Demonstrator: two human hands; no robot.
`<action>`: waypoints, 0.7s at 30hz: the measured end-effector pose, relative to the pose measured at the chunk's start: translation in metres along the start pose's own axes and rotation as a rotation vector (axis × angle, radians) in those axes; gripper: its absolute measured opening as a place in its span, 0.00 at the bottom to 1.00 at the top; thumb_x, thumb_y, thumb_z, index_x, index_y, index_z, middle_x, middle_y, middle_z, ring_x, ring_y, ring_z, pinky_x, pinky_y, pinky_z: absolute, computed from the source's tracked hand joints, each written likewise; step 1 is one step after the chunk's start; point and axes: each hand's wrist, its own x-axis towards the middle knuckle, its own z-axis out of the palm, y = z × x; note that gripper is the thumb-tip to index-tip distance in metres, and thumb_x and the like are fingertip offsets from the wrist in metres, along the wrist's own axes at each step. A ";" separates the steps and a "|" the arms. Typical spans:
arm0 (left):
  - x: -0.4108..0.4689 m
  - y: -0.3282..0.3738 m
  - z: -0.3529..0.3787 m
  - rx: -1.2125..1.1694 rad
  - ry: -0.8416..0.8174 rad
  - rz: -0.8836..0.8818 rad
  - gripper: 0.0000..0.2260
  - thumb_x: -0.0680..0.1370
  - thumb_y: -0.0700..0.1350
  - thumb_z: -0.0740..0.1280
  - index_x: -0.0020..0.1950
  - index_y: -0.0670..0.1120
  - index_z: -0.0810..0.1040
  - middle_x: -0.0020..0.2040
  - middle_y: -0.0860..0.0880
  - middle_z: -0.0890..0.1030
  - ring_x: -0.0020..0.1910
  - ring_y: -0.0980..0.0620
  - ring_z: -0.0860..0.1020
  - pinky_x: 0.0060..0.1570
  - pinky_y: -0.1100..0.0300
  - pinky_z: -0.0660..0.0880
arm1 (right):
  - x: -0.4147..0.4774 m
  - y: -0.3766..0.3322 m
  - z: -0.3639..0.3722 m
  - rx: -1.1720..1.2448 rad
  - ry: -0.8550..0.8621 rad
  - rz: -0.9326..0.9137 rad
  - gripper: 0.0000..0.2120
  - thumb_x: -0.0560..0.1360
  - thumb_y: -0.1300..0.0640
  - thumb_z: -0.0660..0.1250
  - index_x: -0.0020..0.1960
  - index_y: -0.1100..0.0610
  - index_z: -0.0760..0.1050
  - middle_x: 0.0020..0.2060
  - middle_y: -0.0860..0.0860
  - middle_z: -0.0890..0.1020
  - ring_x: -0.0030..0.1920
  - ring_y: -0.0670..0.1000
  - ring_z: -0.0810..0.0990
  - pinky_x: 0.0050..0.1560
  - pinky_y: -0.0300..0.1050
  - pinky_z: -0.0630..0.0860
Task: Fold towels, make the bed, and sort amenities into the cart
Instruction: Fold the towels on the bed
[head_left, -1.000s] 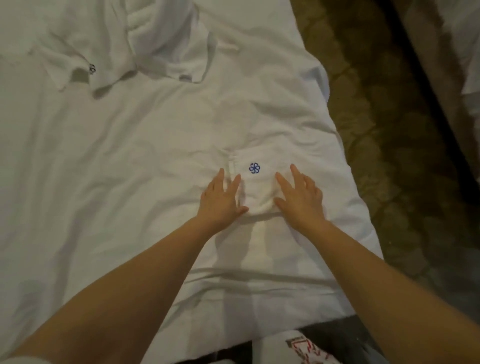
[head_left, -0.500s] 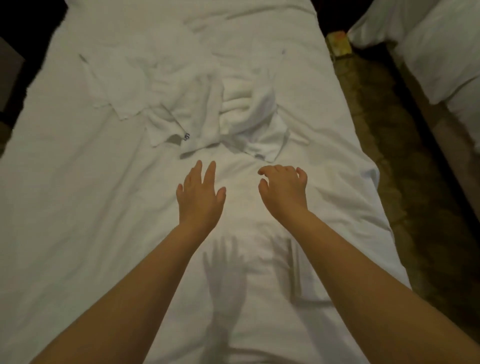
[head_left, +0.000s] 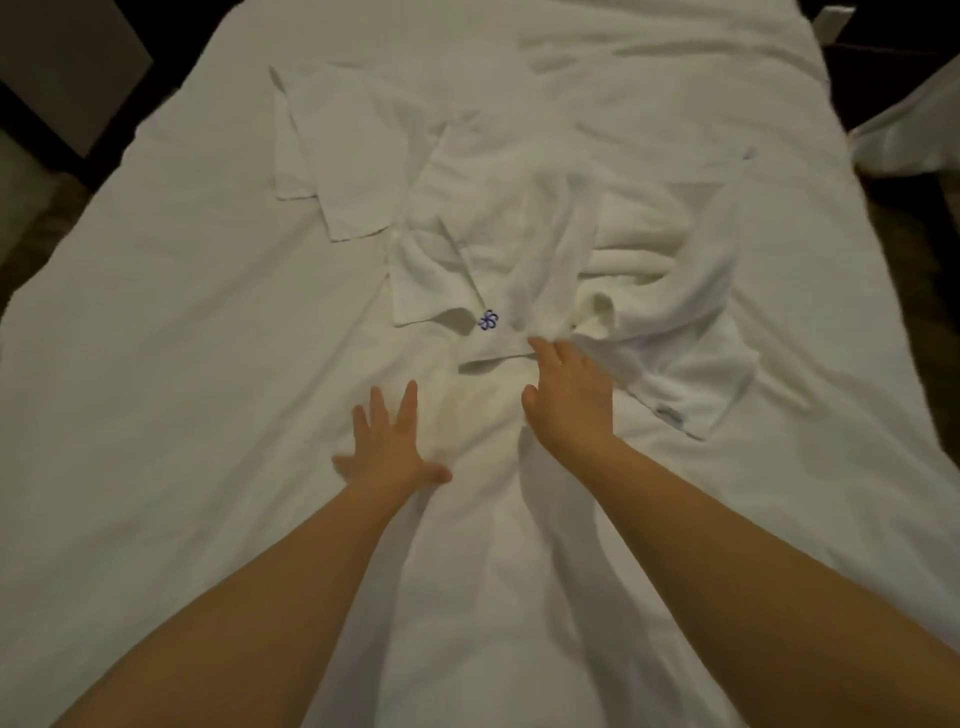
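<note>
No words or numbers can be read. The one sign is a small blue flower emblem (head_left: 488, 320) stitched near the edge of a white towel (head_left: 535, 260). A grey tag (head_left: 669, 414) on the hem of a second towel (head_left: 696, 384) is too blurred to read.

2 arms out; L hand (head_left: 389, 447) splayed flat, R hand (head_left: 569, 395) fwd.
</note>
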 end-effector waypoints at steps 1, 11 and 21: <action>0.008 -0.006 0.008 0.004 -0.016 -0.017 0.54 0.66 0.62 0.75 0.75 0.63 0.35 0.77 0.51 0.32 0.76 0.44 0.37 0.65 0.28 0.56 | 0.010 -0.003 0.008 -0.016 0.020 -0.023 0.28 0.75 0.59 0.62 0.74 0.48 0.60 0.69 0.53 0.67 0.63 0.59 0.69 0.60 0.52 0.67; 0.033 -0.016 0.036 -0.070 0.015 0.027 0.54 0.65 0.61 0.75 0.74 0.65 0.36 0.76 0.50 0.31 0.76 0.44 0.35 0.63 0.25 0.50 | 0.076 -0.022 0.045 -0.115 0.058 -0.173 0.12 0.79 0.56 0.57 0.59 0.53 0.75 0.60 0.53 0.76 0.62 0.57 0.70 0.62 0.51 0.61; -0.013 -0.034 0.005 -0.190 0.019 0.198 0.50 0.68 0.59 0.74 0.77 0.58 0.42 0.79 0.45 0.45 0.77 0.46 0.47 0.71 0.42 0.54 | -0.088 -0.030 -0.016 0.601 0.101 0.116 0.17 0.81 0.54 0.56 0.34 0.52 0.62 0.30 0.49 0.71 0.33 0.50 0.70 0.35 0.47 0.64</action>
